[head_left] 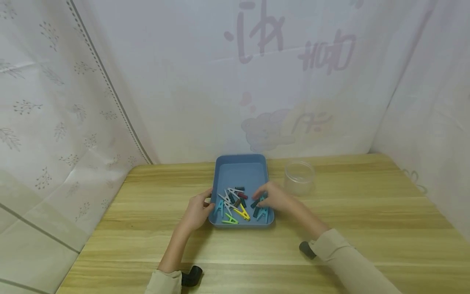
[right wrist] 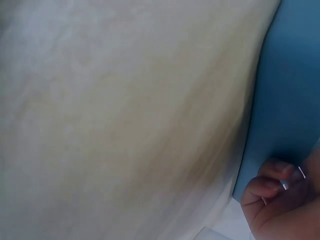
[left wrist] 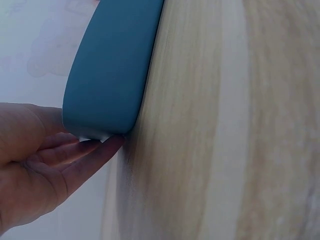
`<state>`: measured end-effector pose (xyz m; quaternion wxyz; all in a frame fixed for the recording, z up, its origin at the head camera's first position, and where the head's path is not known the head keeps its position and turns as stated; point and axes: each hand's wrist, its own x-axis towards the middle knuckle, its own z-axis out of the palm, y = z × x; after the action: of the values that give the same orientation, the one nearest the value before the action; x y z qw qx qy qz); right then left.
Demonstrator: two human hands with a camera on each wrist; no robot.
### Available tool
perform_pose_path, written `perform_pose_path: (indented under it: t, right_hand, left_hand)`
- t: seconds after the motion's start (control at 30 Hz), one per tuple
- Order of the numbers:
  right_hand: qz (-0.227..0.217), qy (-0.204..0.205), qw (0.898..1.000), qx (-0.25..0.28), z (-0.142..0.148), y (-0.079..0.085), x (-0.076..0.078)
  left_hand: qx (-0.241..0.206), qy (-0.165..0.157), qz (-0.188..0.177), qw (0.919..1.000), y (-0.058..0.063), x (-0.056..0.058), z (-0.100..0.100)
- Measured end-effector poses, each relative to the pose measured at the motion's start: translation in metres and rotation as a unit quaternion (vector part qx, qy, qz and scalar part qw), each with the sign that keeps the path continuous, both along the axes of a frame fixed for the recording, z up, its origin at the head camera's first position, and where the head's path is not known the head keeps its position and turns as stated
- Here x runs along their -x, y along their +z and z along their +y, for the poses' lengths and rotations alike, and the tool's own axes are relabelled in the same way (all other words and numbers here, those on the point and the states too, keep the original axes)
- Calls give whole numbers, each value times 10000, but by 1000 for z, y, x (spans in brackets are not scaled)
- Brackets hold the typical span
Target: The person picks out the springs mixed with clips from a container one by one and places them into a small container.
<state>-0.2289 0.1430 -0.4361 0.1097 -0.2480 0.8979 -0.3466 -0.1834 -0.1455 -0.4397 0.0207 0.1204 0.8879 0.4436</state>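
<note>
A blue tray [head_left: 238, 173] holds several clothespins, among them a yellow clothespin [head_left: 242, 213], a light green clothespin [head_left: 230, 219] and white and blue ones. Small dark ribbed clips and a dark red clip [head_left: 242, 195] lie among them. My left hand [head_left: 197, 210] holds the tray's left side, thumb at the rim and fingers against the outer wall in the left wrist view. My right hand [head_left: 274, 197] reaches over the right rim, fingers bent beside a dark clip [head_left: 255, 203]. Whether they pinch it I cannot tell. A blue clothespin [head_left: 262, 213] lies under that hand.
A clear round container [head_left: 299, 176] stands right of the tray, behind my right forearm. The wooden table [head_left: 147, 212] ends at a pale printed curtain [head_left: 191, 102] at the back, with more curtain at both sides.
</note>
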Motion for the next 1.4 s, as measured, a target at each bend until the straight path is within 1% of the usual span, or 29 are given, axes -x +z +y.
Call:
perform_pose_path:
  t: [0.13, 0.27, 0.5, 0.67, 0.8, 1.1, 1.4]
  right_hand:
    - [186, -114, 9995, -209, -2, -2, -2]
    - [330, -202, 9989, -270, -3, -6, -3]
    - [494, -141, 9987, 23, 1, -14, -2]
    - [464, -58, 9987, 205, 3, -15, -1]
    - [389, -79, 9988, 282, 3, -15, -2]
    - [181, -345, 9983, 439, 4, -11, -6]
    - [242, -482, 9966, 624, 7, -7, -8]
  left_hand:
    - [-4, 7, -7, 10000, 0, -1, 0]
    - [-11, -19, -18, 10000, 0, -2, 0]
    - [-5, -38, 19, 10000, -1, -3, 0]
    - [-40, -51, 2, 10000, -2, -3, 0]
    - [-67, -51, 22, 10000, -2, -3, -1]
    - [-89, -14, 37, 10000, -1, -3, -1]
    - [-129, -5, 29, 9999, 1, -3, 0]
